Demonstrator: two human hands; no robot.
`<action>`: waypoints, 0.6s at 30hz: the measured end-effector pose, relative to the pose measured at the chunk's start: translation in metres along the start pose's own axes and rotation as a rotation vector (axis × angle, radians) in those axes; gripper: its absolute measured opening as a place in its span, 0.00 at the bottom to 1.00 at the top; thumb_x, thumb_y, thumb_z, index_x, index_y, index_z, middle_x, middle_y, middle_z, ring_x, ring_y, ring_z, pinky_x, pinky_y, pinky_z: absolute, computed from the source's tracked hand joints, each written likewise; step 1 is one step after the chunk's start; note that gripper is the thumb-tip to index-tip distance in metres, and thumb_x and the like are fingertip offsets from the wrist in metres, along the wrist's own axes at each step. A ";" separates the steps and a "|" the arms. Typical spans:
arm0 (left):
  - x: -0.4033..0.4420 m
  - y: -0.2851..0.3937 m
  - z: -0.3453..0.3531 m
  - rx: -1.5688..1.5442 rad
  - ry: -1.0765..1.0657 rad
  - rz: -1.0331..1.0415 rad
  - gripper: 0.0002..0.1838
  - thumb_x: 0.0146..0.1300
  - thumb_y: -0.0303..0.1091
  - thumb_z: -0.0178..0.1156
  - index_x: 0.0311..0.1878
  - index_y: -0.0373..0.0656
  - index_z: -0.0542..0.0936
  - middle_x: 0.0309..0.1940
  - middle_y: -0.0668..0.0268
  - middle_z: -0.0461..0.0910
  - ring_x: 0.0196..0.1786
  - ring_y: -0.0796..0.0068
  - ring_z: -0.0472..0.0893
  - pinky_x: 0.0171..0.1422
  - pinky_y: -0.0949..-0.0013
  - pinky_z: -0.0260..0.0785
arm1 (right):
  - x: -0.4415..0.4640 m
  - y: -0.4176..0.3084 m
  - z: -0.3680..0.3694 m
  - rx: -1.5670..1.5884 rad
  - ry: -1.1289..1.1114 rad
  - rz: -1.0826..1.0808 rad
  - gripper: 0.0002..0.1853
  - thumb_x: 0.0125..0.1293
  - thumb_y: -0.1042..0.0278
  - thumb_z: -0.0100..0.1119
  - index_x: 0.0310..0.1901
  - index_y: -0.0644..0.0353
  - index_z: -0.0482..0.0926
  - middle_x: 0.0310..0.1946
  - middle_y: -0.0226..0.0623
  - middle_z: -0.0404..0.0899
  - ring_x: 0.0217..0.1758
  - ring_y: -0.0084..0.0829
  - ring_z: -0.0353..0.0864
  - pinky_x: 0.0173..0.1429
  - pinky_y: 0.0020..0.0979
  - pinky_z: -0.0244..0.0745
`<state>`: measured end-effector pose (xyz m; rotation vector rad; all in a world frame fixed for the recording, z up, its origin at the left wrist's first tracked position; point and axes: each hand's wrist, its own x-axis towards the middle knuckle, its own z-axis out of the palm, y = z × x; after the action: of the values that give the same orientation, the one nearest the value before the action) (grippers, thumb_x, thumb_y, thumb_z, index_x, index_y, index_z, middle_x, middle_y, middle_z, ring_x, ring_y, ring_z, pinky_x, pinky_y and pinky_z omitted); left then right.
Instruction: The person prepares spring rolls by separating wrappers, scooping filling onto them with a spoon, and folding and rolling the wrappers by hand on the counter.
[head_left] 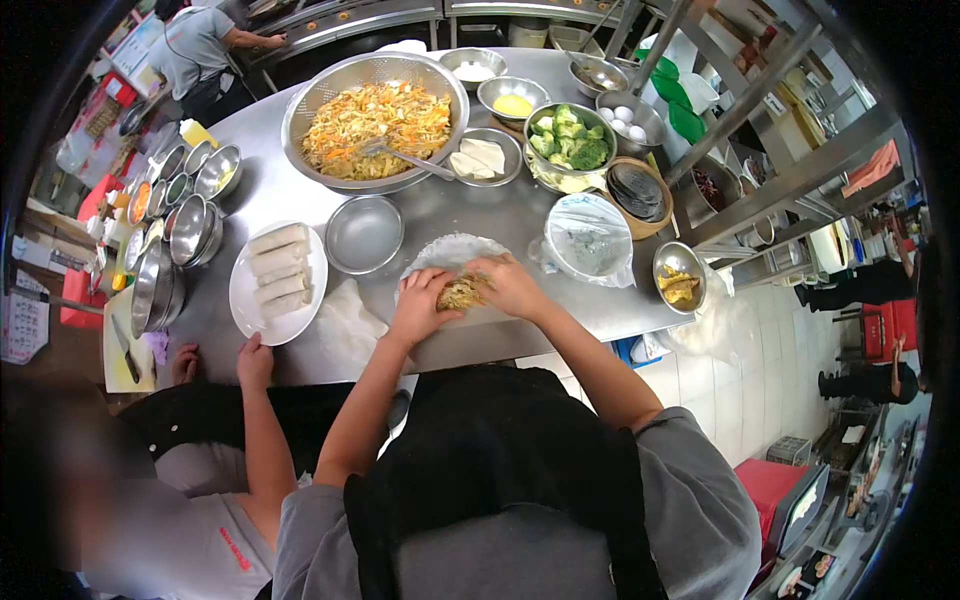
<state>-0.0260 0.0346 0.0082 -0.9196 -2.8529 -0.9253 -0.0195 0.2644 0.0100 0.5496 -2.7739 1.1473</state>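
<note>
A thin pale round wrapper [452, 248] lies on the steel table in front of me, with a mound of shredded vegetable filling [463, 293] near its front edge. My left hand [424, 306] curls its fingers against the left side of the mound. From the other side, my right hand [510, 288] presses its fingers on the filling too. To the left, finished rolls [279, 266] lie in a column on a white plate [240, 300]. Loose wrapper sheets [350, 325] lie between that plate and my left hand.
A large colander of shredded filling [380, 125] holds tongs or a spoon. Beyond my hands are bowls of broccoli [570, 138], eggs [624, 120] and white slabs [478, 158]. At left, a co-worker's hand [255, 362] touches the plate rim; a knife [124, 348] lies nearby.
</note>
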 end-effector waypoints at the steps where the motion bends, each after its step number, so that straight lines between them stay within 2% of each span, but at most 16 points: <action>1: 0.001 -0.001 0.000 0.001 0.000 0.013 0.36 0.44 0.46 0.78 0.60 0.52 0.81 0.56 0.68 0.76 0.62 0.62 0.72 0.68 0.54 0.59 | 0.001 -0.002 0.001 -0.064 0.003 -0.060 0.22 0.57 0.57 0.69 0.52 0.55 0.82 0.53 0.41 0.82 0.55 0.50 0.78 0.59 0.47 0.71; 4: 0.003 -0.002 -0.003 0.012 0.002 0.034 0.31 0.45 0.45 0.77 0.55 0.52 0.83 0.52 0.69 0.77 0.60 0.63 0.72 0.65 0.56 0.60 | 0.000 -0.014 0.007 -0.217 -0.062 -0.091 0.27 0.55 0.53 0.71 0.56 0.53 0.79 0.56 0.36 0.79 0.63 0.45 0.72 0.62 0.48 0.65; 7: 0.002 -0.003 0.000 0.017 0.002 0.030 0.27 0.47 0.44 0.77 0.53 0.52 0.85 0.50 0.70 0.78 0.58 0.63 0.73 0.63 0.56 0.61 | -0.003 -0.021 0.005 -0.226 -0.166 -0.033 0.24 0.55 0.54 0.70 0.54 0.51 0.81 0.52 0.33 0.78 0.60 0.40 0.73 0.60 0.46 0.63; 10: -0.001 -0.004 0.004 0.008 0.020 0.011 0.26 0.47 0.44 0.77 0.53 0.52 0.85 0.50 0.69 0.78 0.58 0.62 0.74 0.63 0.56 0.62 | -0.011 -0.010 0.017 -0.283 -0.118 -0.072 0.23 0.55 0.53 0.70 0.52 0.49 0.82 0.48 0.33 0.76 0.58 0.38 0.74 0.57 0.45 0.64; 16: -0.003 0.008 -0.001 -0.020 0.120 0.008 0.26 0.46 0.47 0.76 0.50 0.51 0.85 0.50 0.70 0.78 0.58 0.64 0.74 0.64 0.57 0.62 | -0.023 -0.008 0.010 -0.008 0.052 -0.061 0.22 0.56 0.60 0.71 0.54 0.48 0.82 0.49 0.32 0.77 0.56 0.37 0.75 0.57 0.43 0.65; 18: -0.002 0.014 -0.006 -0.013 0.159 0.038 0.25 0.47 0.48 0.76 0.49 0.51 0.86 0.49 0.71 0.79 0.57 0.65 0.75 0.64 0.57 0.62 | -0.020 -0.016 0.002 0.001 0.103 -0.100 0.19 0.56 0.61 0.71 0.51 0.48 0.83 0.47 0.31 0.78 0.55 0.38 0.75 0.57 0.43 0.65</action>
<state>-0.0176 0.0394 0.0198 -0.8567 -2.6910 -0.9670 0.0050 0.2585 0.0144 0.6034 -2.6283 1.1225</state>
